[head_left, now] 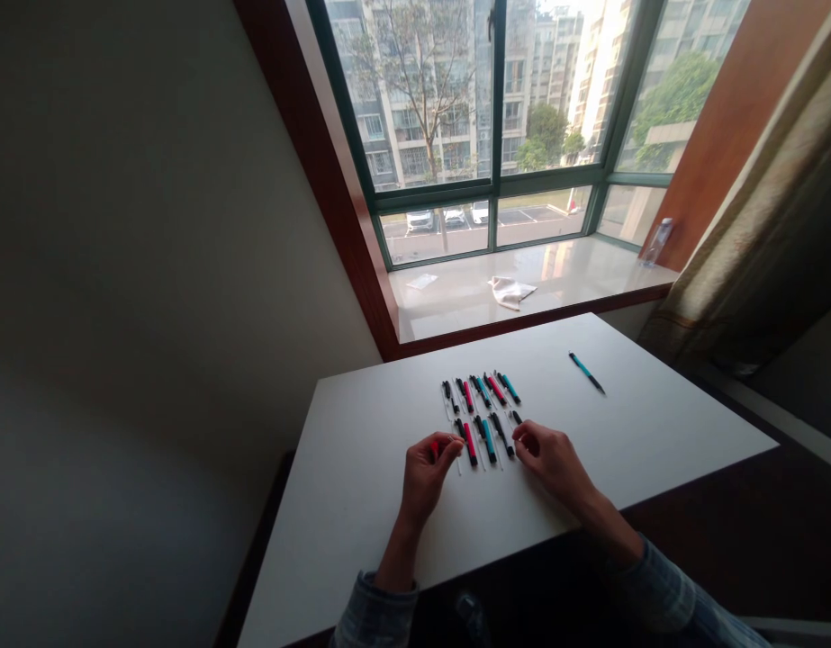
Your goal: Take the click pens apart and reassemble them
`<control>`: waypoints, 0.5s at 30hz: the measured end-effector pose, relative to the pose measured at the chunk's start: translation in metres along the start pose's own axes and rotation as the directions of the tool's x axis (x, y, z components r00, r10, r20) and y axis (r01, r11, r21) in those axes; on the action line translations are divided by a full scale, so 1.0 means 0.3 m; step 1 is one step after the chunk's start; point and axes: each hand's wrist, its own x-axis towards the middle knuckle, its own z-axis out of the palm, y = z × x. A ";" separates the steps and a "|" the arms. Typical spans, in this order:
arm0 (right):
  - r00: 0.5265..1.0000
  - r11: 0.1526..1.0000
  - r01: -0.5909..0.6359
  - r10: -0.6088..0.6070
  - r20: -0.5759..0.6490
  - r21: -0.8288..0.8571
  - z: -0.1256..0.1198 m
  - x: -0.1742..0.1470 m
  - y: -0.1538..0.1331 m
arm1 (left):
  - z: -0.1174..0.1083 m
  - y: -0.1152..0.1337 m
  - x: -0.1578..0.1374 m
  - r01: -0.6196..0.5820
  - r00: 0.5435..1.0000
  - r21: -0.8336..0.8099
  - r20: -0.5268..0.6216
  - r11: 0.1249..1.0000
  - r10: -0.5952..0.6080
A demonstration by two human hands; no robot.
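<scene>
Head view, remote: I see white table [347, 468] stretching left and right of the pen rows [489, 441], near edge this side of them. Left hand [429, 472], near-left of the rows: fingertips together, red piece [435, 448] inside. Right hand [554, 457], right of them: fingers curled, grip I cannot tell. Teal pen [586, 373] farther right.

"Where are the pen parts [489, 441]?"
"In two rows on the worktop [361, 468], one behind the other."
"What is nearest them?"
"Left hand [427, 470] at the near row's left end, right hand [551, 461] at its right end."
"Anything apart?"
"One pen [586, 373], right of the rows. Behind the worktop, a cloth [510, 292] lies on the sill [448, 315], with a bottle [656, 243] to its right."
</scene>
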 end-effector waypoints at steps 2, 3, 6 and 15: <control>1.000 1.000 0.005 -0.005 0.010 -0.020 -0.001 0.006 0.005 | 0.000 0.003 -0.001 0.001 1.000 0.009 0.000 1.000 -0.001; 1.000 1.000 0.005 -0.005 0.016 -0.027 -0.003 0.007 0.006 | 0.001 0.004 -0.002 0.002 1.000 0.012 0.001 1.000 -0.002; 1.000 0.999 0.001 0.000 0.024 -0.054 -0.010 0.004 0.007 | 0.002 0.007 -0.001 0.005 1.000 0.015 0.008 1.000 -0.005; 0.999 0.995 0.007 -0.002 0.046 -0.103 -0.028 -0.026 -0.007 | -0.005 -0.018 0.007 0.010 1.000 0.017 0.016 1.000 -0.010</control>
